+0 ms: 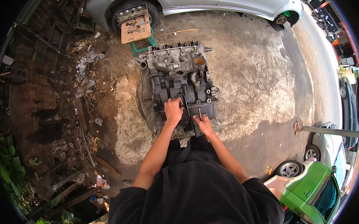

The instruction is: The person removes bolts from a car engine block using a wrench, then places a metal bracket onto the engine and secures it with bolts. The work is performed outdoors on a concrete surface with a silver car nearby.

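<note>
Right hand (pixel 204 125) grips a small tool (pixel 199 112); left hand (pixel 173 110) clasps the engine block (pixel 178 82).

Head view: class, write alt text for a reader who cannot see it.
Seen from above, a person's left hand and right hand rest on a dark engine block lying on concrete ground; the right holds a small metal tool. A silver car is parked beyond.
</note>
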`<state>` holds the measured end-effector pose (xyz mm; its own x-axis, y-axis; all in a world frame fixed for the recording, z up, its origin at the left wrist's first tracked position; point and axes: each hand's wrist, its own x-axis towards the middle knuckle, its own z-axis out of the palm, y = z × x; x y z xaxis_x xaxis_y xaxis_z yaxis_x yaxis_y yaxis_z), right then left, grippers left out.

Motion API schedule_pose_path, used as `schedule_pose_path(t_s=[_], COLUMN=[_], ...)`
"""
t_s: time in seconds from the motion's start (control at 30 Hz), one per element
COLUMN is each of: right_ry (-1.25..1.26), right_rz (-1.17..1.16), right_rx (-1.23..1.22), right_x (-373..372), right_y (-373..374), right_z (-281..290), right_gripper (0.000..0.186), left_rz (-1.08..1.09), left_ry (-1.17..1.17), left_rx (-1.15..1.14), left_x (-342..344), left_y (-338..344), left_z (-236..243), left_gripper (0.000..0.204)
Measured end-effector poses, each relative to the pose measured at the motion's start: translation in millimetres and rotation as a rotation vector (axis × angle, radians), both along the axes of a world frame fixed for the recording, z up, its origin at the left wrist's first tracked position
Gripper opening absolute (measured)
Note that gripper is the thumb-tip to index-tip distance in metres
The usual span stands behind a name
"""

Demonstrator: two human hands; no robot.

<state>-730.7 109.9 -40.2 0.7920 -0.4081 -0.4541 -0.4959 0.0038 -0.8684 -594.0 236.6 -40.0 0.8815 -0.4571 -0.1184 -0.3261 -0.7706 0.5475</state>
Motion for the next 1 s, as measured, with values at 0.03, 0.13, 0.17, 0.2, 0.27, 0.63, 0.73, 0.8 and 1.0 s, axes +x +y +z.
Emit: schedule_pose_path(t_s=[0.03, 0.13, 0.17, 0.2, 0.27, 0.63, 0.73, 0.8, 1.0], right_ry=[0.007, 0.031, 0.041, 0.055, 0.032, -0.035, -0.051, -0.043, -0.055], right_rz=[0.009, 0.033, 0.038, 0.043, 0.048, -0.006, -0.008, -0.019, -0.027], right_rx=[0.007, 0.023, 0.026, 0.030, 0.033, 0.110, 0.129, 0.152, 0.162], right_x=[0.0, 0.4, 0.1, -0.3, -0.3, -2.8, -1.9, -2.4, -2.8], right_y=[-0.1, -0.9, -1.3, -1.6, -1.5, 3.1, 3.9, 3.5, 2.5], right_z=[-0.7, -2.1, -2.3, -2.7, -4.1, -16.6, -19.0, -20.0, -18.8], right_gripper=[0.030, 0.032, 0.032, 0.032, 0.032, 0.031, 0.030, 0.030, 0.029], left_rz=[-0.002, -0.003, -0.004, -0.006, -0.007, -0.022, -0.049, -0.047, 0.027], left_ry=[0.022, 0.003, -0.018, -0.022, -0.031, -0.051, -0.067, -0.134, -0.158], left_rx=[0.010, 0.004, -0.002, 0.000, 0.003, 0.060, 0.087, 0.063, 0.065], left_x=[-0.4, -2.3, -2.9, -3.7, -4.7, -2.9, -5.1, -9.6, -14.9], left_y=[0.2, 0.7, 0.8, 0.6, -0.2, -5.9, -4.8, -3.8, -2.4], left_z=[1.0, 3.3, 3.6, 3.8, 3.6, -1.2, -0.8, 0.8, 9.2], left_gripper=[0.022, 0.023, 0.023, 0.023, 0.022, 0.019, 0.023, 0.026, 0.029])
